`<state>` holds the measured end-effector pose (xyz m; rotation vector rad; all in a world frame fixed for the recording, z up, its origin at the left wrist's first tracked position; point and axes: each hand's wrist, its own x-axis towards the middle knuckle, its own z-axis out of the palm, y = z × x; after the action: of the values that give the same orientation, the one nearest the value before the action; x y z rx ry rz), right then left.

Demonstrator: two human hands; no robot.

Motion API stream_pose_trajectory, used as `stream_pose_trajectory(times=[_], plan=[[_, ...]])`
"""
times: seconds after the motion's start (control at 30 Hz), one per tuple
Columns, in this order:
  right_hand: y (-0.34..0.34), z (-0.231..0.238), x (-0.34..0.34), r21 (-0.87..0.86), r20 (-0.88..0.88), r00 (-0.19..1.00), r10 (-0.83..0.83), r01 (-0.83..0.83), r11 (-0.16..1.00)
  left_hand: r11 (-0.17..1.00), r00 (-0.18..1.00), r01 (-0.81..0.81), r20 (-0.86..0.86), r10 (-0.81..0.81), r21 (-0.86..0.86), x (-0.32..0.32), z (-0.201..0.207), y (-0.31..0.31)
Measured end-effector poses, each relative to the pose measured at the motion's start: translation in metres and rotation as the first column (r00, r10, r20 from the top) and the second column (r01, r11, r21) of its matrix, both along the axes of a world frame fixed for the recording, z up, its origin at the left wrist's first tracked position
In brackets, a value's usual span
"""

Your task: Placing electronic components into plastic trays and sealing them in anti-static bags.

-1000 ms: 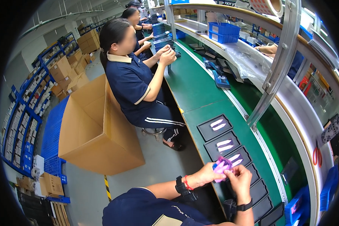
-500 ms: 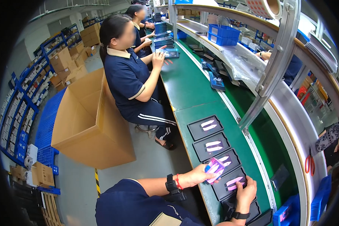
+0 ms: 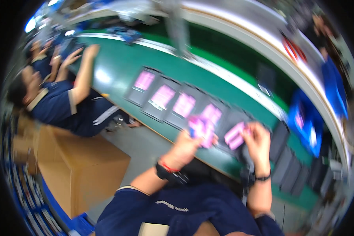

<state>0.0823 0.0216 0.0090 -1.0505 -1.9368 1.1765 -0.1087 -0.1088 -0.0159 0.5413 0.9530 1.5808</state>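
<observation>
Green conveyor belt (image 3: 118, 67) runs across my blurred view from upper left to lower right, with a big cardboard box (image 3: 72, 173) on the floor at the left, beside a seated person in dark blue (image 3: 63, 106) who reaches onto the belt. Along the belt's near edge I see a row of dark trays (image 3: 163, 98), each one carrying a pink piece. My left hand (image 3: 185, 147) is closed around a pink piece (image 3: 202, 129) above the row, while my right hand (image 3: 257, 141) pinches another pink piece (image 3: 235, 135) just beside it with narrow fingers.
</observation>
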Motion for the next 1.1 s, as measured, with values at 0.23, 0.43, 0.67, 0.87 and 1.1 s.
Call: stream_pose_trajectory(times=[0.23,0.43,0.67,0.87,1.1], plan=[[0.031,0.001,0.02,0.256,0.37,0.915,-0.162,0.068,0.964,0.991,0.999,-0.019,-0.047,0.013,-0.13,0.022,0.006,0.019],[-0.028,0.019,0.029,0.171,0.186,0.965,-0.183,0.152,0.973,0.994,0.999,0.031,-0.008,-0.032,-0.105,0.07,-0.001,0.025],[-0.012,0.0,0.075,-0.145,-0.097,0.934,-0.344,0.329,0.933,0.98,0.981,0.17,0.112,-0.159,-0.104,0.084,0.0,0.036],[-0.015,0.007,0.094,0.625,0.311,0.772,-0.554,0.273,0.732,0.969,0.969,0.245,0.036,-0.244,-0.04,0.101,0.002,0.045],[-0.034,-0.011,0.137,0.502,0.544,0.741,-0.393,0.088,0.861,0.936,0.94,0.342,0.007,-0.342,-0.086,0.132,-0.012,0.068]])
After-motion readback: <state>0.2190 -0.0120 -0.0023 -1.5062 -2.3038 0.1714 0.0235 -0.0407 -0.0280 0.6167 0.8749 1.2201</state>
